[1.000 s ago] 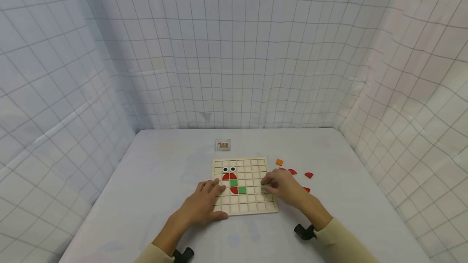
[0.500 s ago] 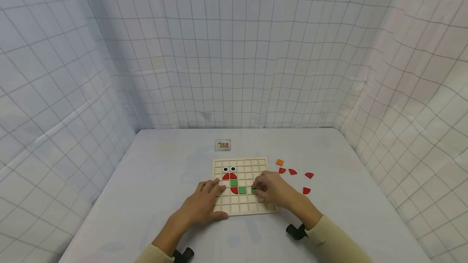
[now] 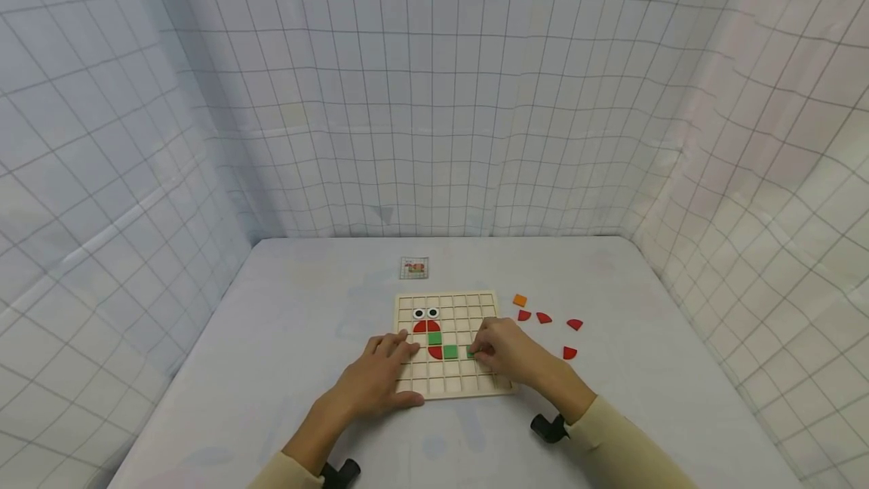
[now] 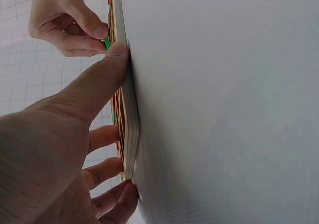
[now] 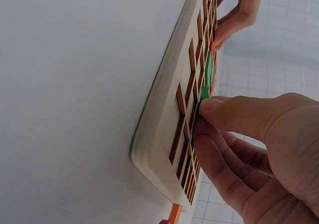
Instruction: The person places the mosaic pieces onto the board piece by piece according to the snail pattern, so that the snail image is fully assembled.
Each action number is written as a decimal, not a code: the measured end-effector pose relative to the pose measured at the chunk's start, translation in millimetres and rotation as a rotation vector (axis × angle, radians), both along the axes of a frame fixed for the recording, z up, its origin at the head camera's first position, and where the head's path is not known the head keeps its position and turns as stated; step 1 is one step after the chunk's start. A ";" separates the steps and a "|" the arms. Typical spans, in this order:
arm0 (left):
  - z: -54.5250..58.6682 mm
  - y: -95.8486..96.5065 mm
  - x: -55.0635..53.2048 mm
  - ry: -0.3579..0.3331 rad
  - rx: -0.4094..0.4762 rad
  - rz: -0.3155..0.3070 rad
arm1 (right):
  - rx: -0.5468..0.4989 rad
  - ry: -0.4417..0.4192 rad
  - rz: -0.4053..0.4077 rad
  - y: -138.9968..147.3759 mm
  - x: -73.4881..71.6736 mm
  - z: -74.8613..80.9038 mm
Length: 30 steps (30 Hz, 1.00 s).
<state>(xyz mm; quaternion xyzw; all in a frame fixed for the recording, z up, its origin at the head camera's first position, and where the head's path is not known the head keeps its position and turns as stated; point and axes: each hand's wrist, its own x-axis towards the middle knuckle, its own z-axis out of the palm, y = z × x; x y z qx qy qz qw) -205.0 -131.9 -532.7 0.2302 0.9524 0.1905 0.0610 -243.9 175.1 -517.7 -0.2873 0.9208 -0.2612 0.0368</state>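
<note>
A wooden grid board (image 3: 436,386) lies on the table between my hands. My left hand (image 3: 377,377) rests on its left side with spread fingers, the thumb along the near edge. Over the board's right half, my right hand (image 3: 511,353) pinches a green square tile (image 5: 204,93) between thumb and fingers, low at the grid; whether it sits in a cell I cannot tell. Set in cells are two round eye tiles (image 3: 425,313), red quarter-circle tiles (image 3: 426,327) below them, a green square (image 3: 434,339), another red quarter-circle (image 3: 435,352) and a green square (image 3: 450,352).
To the right of the board lie an orange square tile (image 3: 519,300) and several loose red quarter-circle tiles (image 3: 544,318). A small picture card (image 3: 414,268) lies beyond the board. Grid-patterned white curtains (image 3: 448,134) surround the table at the back and sides.
My right hand has moved left over the board with the green square tile, then has barely shifted in the last half second. The left hand has stayed in place.
</note>
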 end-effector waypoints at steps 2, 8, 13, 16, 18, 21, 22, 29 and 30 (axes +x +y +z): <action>0.1 -0.4 -0.4 0.001 0.002 -0.001 | 0.000 0.011 0.016 -0.5 -1.1 0.0; 0.9 -1.9 -1.8 0.013 0.005 -0.007 | 0.000 0.038 0.045 -4.2 -6.0 -1.1; 2.4 -2.1 -3.4 0.016 0.007 -0.002 | 0.007 0.034 0.033 -8.8 -10.1 -2.0; 3.0 -2.0 -4.0 0.016 0.009 -0.001 | 0.007 0.047 0.039 -11.4 -11.2 -2.2; 3.4 -2.2 -4.4 0.017 0.008 -0.001 | 0.011 0.052 0.037 -13.5 -11.3 -2.1; 3.0 -2.9 -5.2 0.019 0.008 0.000 | 0.020 0.048 0.022 -16.2 -11.1 -1.4; 2.4 -3.1 -5.3 0.019 0.011 -0.001 | 0.019 0.048 0.018 -16.4 -10.7 -1.4; -5.9 -4.2 -3.7 0.017 0.022 -0.025 | 0.009 0.050 0.011 -5.6 -8.1 -8.3; -5.5 -4.1 -3.3 0.019 0.019 -0.027 | 0.001 0.049 0.005 -2.8 -7.9 -8.6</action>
